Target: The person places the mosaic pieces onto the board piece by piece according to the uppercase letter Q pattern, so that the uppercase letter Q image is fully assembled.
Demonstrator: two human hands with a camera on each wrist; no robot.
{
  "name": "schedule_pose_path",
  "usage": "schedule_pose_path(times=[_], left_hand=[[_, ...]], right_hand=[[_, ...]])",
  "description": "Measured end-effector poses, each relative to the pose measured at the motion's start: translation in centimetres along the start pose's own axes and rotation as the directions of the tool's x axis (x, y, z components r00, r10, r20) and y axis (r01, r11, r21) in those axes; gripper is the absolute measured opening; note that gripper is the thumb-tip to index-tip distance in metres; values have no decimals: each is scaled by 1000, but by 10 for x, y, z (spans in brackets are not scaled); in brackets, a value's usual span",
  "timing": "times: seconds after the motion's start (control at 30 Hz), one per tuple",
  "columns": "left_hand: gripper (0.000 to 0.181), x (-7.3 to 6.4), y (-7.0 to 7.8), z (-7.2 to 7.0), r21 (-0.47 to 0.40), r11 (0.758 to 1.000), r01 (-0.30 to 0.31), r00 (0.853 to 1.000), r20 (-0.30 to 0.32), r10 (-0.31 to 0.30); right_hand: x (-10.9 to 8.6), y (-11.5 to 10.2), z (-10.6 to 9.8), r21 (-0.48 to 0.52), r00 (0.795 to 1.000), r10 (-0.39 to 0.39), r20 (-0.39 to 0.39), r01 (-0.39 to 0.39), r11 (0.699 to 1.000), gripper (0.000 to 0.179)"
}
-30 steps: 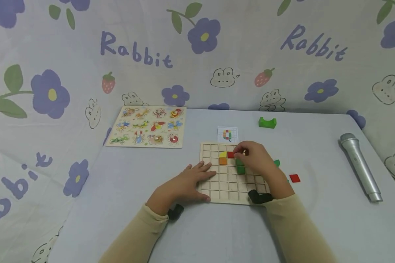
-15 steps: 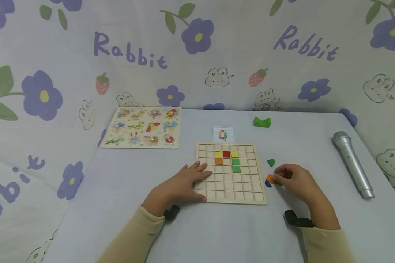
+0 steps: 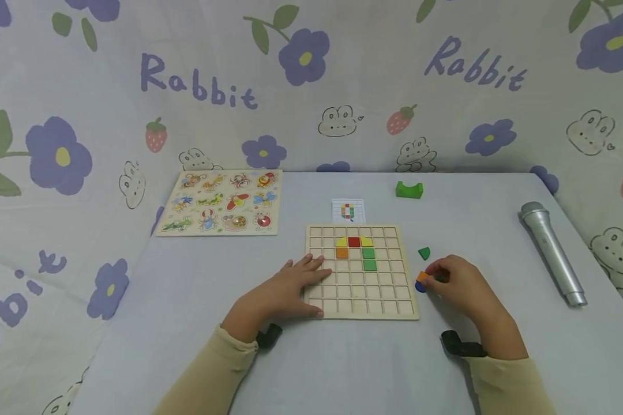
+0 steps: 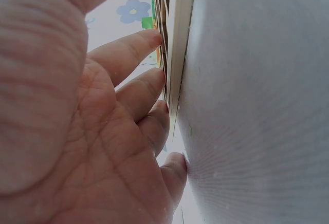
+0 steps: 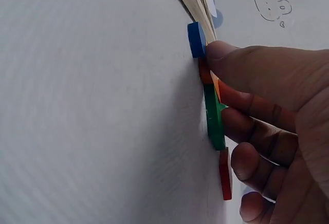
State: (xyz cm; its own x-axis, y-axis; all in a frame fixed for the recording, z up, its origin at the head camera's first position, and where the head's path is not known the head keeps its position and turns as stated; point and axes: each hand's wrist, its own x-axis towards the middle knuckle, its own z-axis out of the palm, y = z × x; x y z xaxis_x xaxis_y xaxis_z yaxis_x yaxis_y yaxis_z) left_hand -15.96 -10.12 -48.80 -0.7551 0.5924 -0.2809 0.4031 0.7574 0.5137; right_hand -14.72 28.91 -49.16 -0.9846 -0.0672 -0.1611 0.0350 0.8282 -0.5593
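Note:
My left hand (image 3: 280,288) lies with fingers spread over the left edge of a wooden grid board (image 3: 363,294). Set in the board are a red tile (image 3: 354,242) between two yellow corner tiles, an orange tile (image 3: 341,252) and two green tiles (image 3: 369,259). To the right of the board, my right hand (image 3: 464,288) pinches an orange tile (image 3: 421,276) between thumb and index finger, low over the table. A blue piece (image 5: 196,40) sits right beside it. Under the curled fingers in the right wrist view are a green tile (image 5: 214,118) and a red tile (image 5: 225,175).
A green rounded wedge (image 3: 424,253) lies off the board's right edge. Behind the board is a small pattern card (image 3: 349,211). An insect picture puzzle (image 3: 223,202) lies back left, a green arched block (image 3: 409,189) at the back, and a silver microphone (image 3: 552,253) far right.
My right hand has moved from the board's top to the loose pieces at right, uncovering a yellow tile beside the red one. It now pinches an orange tile. The left hand stays put.

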Motion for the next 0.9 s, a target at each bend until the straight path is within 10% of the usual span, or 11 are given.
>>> schedule_pose_path(times=[0.53,0.9], left_hand=[[96,2,-4,3,-6,1000,15,1000,0,-15],[94,4,-9,3,-5,1000,0,1000,-1,0]], right_hand=[[2,-41,-1,39,995,-48,-91,52,998,15],[50,-113,45,86,978,-202,57,197,977,8]])
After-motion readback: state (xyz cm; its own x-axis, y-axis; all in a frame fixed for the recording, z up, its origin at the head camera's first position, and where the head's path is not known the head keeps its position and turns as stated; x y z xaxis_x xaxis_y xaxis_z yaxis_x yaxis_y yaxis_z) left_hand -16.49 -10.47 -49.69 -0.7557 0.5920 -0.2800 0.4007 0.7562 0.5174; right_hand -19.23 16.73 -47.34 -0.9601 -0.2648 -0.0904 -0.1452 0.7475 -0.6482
